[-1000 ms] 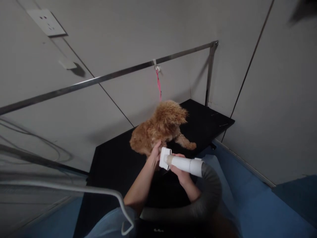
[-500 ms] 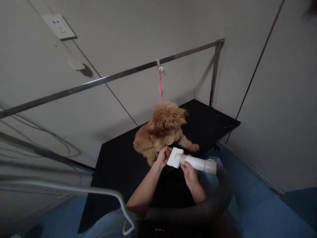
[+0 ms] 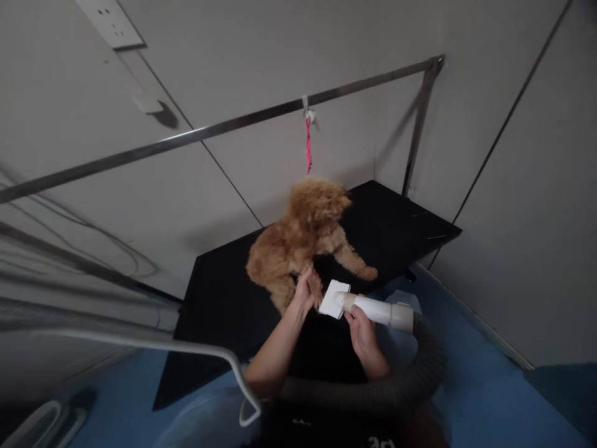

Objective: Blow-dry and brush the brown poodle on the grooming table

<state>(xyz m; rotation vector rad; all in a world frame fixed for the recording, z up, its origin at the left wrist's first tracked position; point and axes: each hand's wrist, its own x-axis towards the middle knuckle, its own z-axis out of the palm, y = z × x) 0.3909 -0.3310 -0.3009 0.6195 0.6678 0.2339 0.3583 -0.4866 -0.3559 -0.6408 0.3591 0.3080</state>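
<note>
Black table [image 3: 209, 311], one, my landmark, standing beside a pale wall [image 3: 242, 56].

Dog [image 3: 275, 252], one, brown and curly-coated, on top of the table toward its middle; head turned to the table's right end, one foreleg stretched the same way, paw near the table's near edge.

Left hand [image 3: 305, 289], at the table's near side: I see it curled around the dog's nearer foreleg; the paw is partly hidden from me.

Right hand [image 3: 362, 330], just off the table's near edge: I see it gripping a white nozzle [image 3: 373, 309]. The flat mouth lies close to the left hand; I cannot tell whether they touch.

Grey ribbed hose [image 3: 431, 367], joined to the nozzle, curving round on the near side of the table.

Metal bar [image 3: 252, 119], spanning above the table, with a pink loop [image 3: 308, 146] hanging from it over the dog.

Socket plate [image 3: 111, 23], white, on the wall, higher than the table and toward its left.

Blue floor [image 3: 480, 373], below the table.
</note>
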